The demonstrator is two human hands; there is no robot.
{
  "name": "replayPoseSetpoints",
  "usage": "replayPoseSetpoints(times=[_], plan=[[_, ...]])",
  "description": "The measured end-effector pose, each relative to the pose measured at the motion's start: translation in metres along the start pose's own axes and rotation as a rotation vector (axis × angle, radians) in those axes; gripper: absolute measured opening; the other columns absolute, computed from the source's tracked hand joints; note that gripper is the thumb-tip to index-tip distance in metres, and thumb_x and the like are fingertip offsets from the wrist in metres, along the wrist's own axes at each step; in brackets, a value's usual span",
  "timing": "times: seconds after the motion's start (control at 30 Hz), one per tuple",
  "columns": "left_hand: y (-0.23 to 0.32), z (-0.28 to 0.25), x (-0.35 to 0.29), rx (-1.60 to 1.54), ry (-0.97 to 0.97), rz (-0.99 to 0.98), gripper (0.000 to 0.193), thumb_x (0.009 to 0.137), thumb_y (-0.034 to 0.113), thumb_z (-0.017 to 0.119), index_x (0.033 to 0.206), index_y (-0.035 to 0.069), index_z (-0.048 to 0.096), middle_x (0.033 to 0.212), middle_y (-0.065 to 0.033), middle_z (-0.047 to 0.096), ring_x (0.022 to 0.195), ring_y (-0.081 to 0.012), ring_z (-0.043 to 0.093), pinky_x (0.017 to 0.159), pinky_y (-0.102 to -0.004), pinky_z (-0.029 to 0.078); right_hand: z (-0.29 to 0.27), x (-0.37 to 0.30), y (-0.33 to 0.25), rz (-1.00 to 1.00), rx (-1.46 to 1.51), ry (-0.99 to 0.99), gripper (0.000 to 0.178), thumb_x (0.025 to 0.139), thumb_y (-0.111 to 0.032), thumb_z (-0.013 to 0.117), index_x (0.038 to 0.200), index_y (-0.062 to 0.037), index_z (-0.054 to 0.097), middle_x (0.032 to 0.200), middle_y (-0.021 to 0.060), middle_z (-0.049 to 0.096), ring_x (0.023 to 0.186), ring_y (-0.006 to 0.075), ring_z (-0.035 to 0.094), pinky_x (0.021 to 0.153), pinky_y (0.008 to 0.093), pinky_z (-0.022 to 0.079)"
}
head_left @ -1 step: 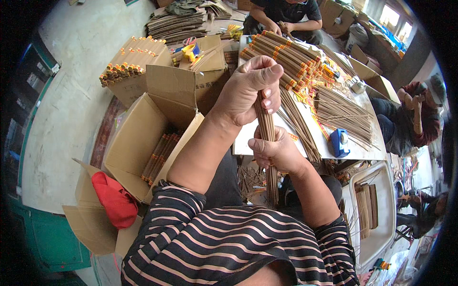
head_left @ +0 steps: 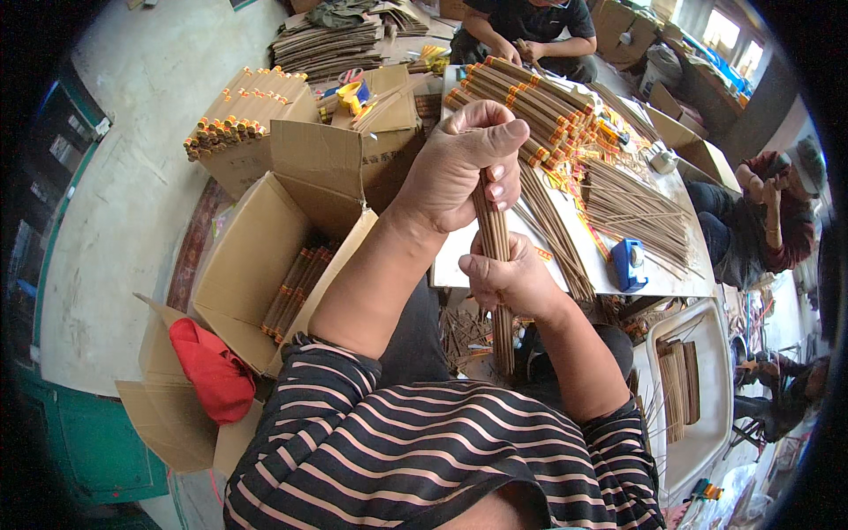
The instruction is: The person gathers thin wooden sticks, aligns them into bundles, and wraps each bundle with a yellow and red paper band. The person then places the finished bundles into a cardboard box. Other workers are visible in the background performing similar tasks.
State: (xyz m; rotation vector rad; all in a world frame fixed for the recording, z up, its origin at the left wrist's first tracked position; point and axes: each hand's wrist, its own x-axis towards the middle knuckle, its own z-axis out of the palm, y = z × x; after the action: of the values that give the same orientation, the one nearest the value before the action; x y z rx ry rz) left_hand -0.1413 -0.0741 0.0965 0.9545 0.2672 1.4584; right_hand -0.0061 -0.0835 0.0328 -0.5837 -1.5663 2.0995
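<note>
A tight bundle of slim brown incense sticks [head_left: 503, 343] stands nearly upright in front of my chest. Around its upper end my left hand [head_left: 461, 168] is closed, thumb on top. Lower down, my right hand [head_left: 510, 276] wraps the same bundle, and the sticks' lower ends show beneath it. Beyond my hands is a white table [head_left: 449, 265]. Loose sticks [head_left: 632, 212] are spread on it, behind a blue tape dispenser [head_left: 629, 265]. Finished-looking bundles with orange and yellow bands [head_left: 530, 106] are stacked at its far side.
An open cardboard box [head_left: 238, 256] holding banded bundles stands at my left, with a red cloth [head_left: 210, 371] beside it. A white tray [head_left: 720, 415] with sticks is at my right. One person [head_left: 539, 44] sits across the table; another [head_left: 768, 208] is at the right.
</note>
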Motion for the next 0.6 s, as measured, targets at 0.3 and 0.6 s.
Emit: replayPoseSetpoints(times=[0.3,0.6], plan=[[0.007,0.026,0.008,0.614,0.078,0.297,0.018,0.080,0.006,0.064,0.089,0.001,0.050,0.058,-0.0005,0.049,0.041,-0.0041,0.043,0.038,-0.0176,0.037,-0.013,0.032,-0.015,-0.341,-0.509,0.214,0.025,0.076,-0.019,0.069,0.088,-0.0015,0.055,0.075,0.0026,0.058,0.070,0.0110,0.053,0.067,0.0276,0.045],[-0.013,-0.004,0.022,0.637,0.132,0.276,0.019,0.080,0.006,0.065,0.091,0.002,0.050,0.061,-0.0001,0.050,0.044,-0.0038,0.044,0.040,-0.0185,0.038,-0.031,0.059,0.027,-0.362,-0.385,0.350,0.023,0.078,-0.016,0.067,0.091,0.0003,0.057,0.078,0.0051,0.061,0.072,0.0082,0.052,0.068,0.0260,0.045]])
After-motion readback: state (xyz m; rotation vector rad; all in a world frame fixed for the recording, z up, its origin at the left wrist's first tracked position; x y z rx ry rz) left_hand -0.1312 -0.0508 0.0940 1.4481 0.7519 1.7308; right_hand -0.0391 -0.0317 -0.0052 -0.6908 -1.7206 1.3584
